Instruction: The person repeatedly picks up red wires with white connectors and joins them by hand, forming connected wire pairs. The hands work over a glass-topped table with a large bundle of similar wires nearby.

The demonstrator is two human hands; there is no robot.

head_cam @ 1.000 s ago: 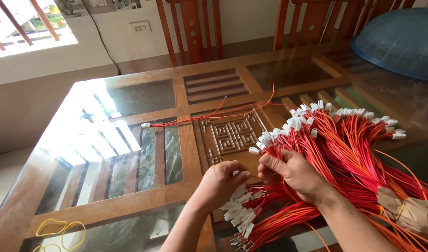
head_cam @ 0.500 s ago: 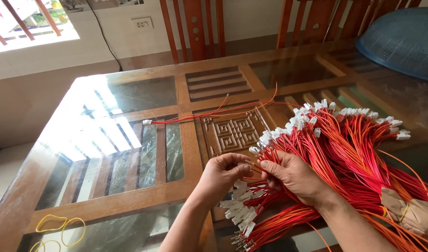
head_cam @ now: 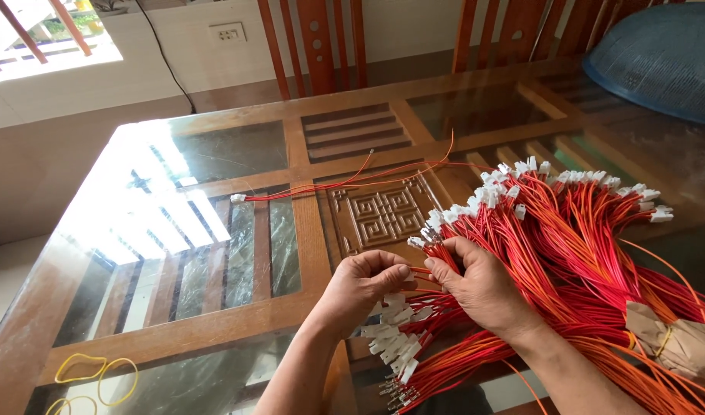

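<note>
A glass-topped wooden table (head_cam: 214,253) fills most of the frame, its carved lattice panel showing through the glass at the centre. Along the top edge stand wooden chair backs (head_cam: 314,38), and in the upper right corner sits a blue mesh dome cover (head_cam: 660,54). A pale wall with a white socket (head_cam: 228,32) runs across the upper left, beside a bright window.

The right half of the frame is taken up by a large bundle of red and orange wires (head_cam: 590,246), each tipped with a small white connector, fanned out across the table. Its lower right end is wrapped in brown paper tape (head_cam: 675,342). A smaller cluster of connector-tipped wires (head_cam: 398,338) lies at bottom centre, just below the hands.

The left hand (head_cam: 360,288) is curled into a narrow pinch at lower centre, its fingertips closed on the end of a thin wire. The right hand (head_cam: 479,288) is just beside it, almost touching, thumb and forefinger pinched on wires at the bundle's left edge, the palm resting over the strands.

A few loose red wires (head_cam: 337,180) lie apart, stretched across the middle of the table above the hands. In the bottom left corner lie yellow rubber bands (head_cam: 95,373).
</note>
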